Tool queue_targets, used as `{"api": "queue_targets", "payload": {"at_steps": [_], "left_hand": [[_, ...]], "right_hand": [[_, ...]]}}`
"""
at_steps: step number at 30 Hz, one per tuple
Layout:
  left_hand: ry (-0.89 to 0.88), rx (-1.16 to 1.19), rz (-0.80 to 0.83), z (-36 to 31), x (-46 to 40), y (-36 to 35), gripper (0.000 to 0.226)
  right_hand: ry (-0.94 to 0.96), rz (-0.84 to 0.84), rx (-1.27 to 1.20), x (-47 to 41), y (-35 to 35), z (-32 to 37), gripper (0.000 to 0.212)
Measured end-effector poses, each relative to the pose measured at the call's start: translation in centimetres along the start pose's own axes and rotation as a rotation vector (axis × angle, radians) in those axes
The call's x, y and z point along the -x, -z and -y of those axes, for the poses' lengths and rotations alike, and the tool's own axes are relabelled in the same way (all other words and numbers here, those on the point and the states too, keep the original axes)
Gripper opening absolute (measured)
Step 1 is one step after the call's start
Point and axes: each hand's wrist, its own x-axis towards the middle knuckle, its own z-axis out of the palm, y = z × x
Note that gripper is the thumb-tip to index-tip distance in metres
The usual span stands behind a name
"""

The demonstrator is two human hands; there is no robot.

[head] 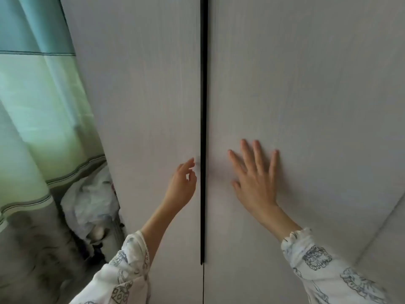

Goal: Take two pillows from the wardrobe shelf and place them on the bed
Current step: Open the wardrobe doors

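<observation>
While the wardrobe doors (142, 106) stand shut, our left hand (183, 185) curls empty fingers (190, 163) beside the dark door gap (203, 128), likely to pull; our right hand (255, 181) lies flat, fingers spread, bracing. Pillows remain unseen, presumably behind.

A pale, wood-grained wardrobe (285, 84) fills the view, its two tall doors shut. The left door (142, 95) and right door (306, 95) meet at a narrow black vertical strip (204, 128) that runs down the centre and ends short of the bottom edge. The pillows and the shelf inside are hidden behind the closed doors; the bed is out of view.
</observation>
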Motion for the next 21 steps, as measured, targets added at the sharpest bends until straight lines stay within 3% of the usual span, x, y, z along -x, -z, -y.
{"api": "queue_targets", "payload": {"at_steps": [3, 10, 16, 21], "left_hand": [[0.008, 0.103, -0.038, 0.4, -1.0, -0.6, 0.041], [-0.006, 0.315, 0.133, 1.3, -1.3, -0.5, 0.04], [-0.091, 0.288, 0.232, 2.1, 0.2, 2.3, 0.039], [-0.122, 0.29, 0.168, 2.6, 3.1, 5.3, 0.034]], "right_hand": [[-0.074, 0.055, 0.073, -0.3, 0.0, 1.1, 0.092], [-0.238, 0.167, 0.177, -0.4, 0.7, 3.6, 0.09], [-0.304, 0.281, 0.055, -0.7, 2.0, 4.5, 0.092], [-0.359, 0.346, 0.076, -1.0, 3.1, 5.9, 0.097]]}}
